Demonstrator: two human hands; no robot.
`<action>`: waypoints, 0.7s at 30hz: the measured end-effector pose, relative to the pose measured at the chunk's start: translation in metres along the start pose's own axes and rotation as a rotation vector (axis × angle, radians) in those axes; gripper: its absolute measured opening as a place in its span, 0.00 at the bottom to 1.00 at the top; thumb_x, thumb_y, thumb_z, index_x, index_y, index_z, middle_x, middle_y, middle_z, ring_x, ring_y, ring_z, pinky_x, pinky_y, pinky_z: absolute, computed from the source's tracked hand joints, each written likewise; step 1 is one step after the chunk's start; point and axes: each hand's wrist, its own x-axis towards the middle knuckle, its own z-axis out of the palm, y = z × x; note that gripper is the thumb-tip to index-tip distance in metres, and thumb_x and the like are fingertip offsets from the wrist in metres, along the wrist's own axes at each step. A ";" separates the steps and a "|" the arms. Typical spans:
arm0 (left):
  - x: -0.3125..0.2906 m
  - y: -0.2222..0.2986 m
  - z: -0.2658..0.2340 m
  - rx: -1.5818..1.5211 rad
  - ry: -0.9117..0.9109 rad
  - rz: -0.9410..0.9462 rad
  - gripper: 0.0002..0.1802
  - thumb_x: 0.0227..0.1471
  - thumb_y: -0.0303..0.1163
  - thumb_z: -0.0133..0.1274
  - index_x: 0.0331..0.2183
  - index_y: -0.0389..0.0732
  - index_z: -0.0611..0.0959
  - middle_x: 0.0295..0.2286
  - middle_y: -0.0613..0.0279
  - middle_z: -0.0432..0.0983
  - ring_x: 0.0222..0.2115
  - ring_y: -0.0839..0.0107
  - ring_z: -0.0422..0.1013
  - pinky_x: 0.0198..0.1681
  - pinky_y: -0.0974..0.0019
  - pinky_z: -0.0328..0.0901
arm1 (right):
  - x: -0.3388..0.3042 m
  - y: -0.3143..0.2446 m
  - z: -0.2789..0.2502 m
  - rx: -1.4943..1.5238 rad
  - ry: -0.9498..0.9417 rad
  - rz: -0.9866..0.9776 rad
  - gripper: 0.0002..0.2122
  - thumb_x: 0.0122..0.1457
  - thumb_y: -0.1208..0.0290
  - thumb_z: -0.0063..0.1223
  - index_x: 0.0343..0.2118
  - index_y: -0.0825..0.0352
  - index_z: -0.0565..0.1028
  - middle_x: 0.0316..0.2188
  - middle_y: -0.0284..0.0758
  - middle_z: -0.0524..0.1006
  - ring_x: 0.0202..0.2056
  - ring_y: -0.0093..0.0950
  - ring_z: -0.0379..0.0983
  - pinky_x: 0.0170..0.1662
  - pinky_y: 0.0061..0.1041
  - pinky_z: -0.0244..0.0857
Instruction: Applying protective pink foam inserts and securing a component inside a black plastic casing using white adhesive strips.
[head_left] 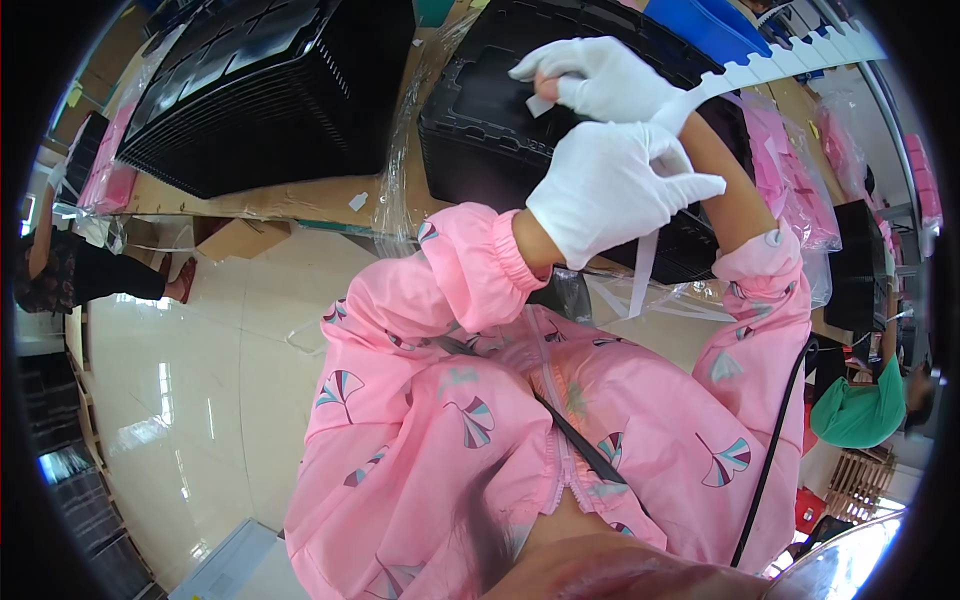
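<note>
My left hand [620,190], in a white glove, is closed round a long white notched strip [790,62]. The strip curves up to the right, and a plain white tail [643,275] hangs below the glove. Just beyond it, my right hand [610,80] is also gloved, with one bare fingertip showing. That hand pinches a small white label [540,105]. My forearms cross near the wrists. Both hands are above a black plastic crate [470,120] with a closed lid; they hide part of its top and front.
Another black crate [250,100] stands on the brown table at the left. A blue bin [710,30] and pink plastic-wrapped packs [800,180] lie to the far right. Clear film [400,150] hangs between the crates. Other people are at the left and right, one in green [860,410].
</note>
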 end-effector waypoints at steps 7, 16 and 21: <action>-0.026 0.010 0.005 -0.285 -0.200 -0.217 0.12 0.44 0.35 0.62 0.24 0.35 0.82 0.19 0.65 0.76 0.18 0.83 0.70 0.20 0.77 0.65 | 0.022 0.006 0.001 -0.256 -0.103 -0.127 0.05 0.50 0.78 0.48 0.25 0.73 0.75 0.41 0.42 0.74 0.41 0.32 0.72 0.46 0.28 0.64; -0.032 0.001 0.002 -0.191 -0.241 -0.156 0.11 0.45 0.35 0.61 0.24 0.37 0.83 0.19 0.66 0.77 0.19 0.83 0.68 0.24 0.78 0.65 | 0.028 -0.009 0.009 -0.455 -0.090 -0.065 0.05 0.49 0.80 0.47 0.23 0.72 0.75 0.39 0.44 0.74 0.42 0.36 0.71 0.46 0.29 0.65; -0.033 0.003 -0.001 -0.233 -0.249 -0.242 0.10 0.46 0.34 0.60 0.24 0.36 0.83 0.20 0.66 0.77 0.19 0.83 0.69 0.25 0.77 0.65 | 0.029 -0.012 0.015 -0.496 -0.081 -0.050 0.04 0.48 0.81 0.46 0.22 0.71 0.74 0.38 0.40 0.73 0.37 0.35 0.73 0.43 0.26 0.66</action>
